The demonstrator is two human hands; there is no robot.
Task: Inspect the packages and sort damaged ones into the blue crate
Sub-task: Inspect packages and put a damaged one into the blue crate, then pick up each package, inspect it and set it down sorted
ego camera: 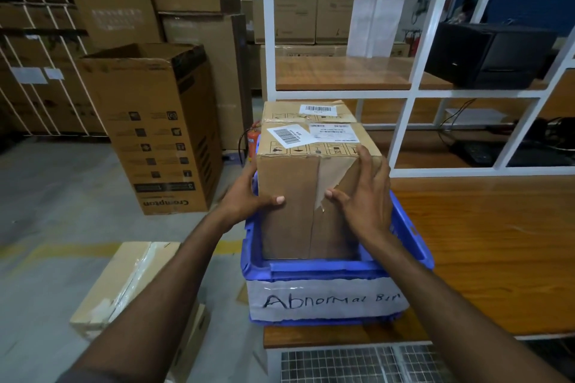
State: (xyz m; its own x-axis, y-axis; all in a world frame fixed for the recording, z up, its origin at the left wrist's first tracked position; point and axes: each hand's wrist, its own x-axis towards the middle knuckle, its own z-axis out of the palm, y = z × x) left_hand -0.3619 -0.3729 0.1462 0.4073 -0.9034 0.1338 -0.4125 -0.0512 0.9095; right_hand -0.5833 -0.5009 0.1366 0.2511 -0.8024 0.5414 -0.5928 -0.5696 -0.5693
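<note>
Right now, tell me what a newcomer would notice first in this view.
Dead centre, the left hand and right hand hold a cardboard package upright, its lower part inside the blue crate on the wooden table. Torn tape peels down the package's front, between the two thumbs. On the crate's near wall, a white handwritten label begins with "Abnormal".

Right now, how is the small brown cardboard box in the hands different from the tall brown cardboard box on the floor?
The small brown cardboard box is taped shut, its tape torn; the tall brown cardboard box is open on top. The small one, held by the left hand and right hand, dips into the blue plastic crate; the tall one stands on the grey floor untouched. Both are brown cardboard.
</note>
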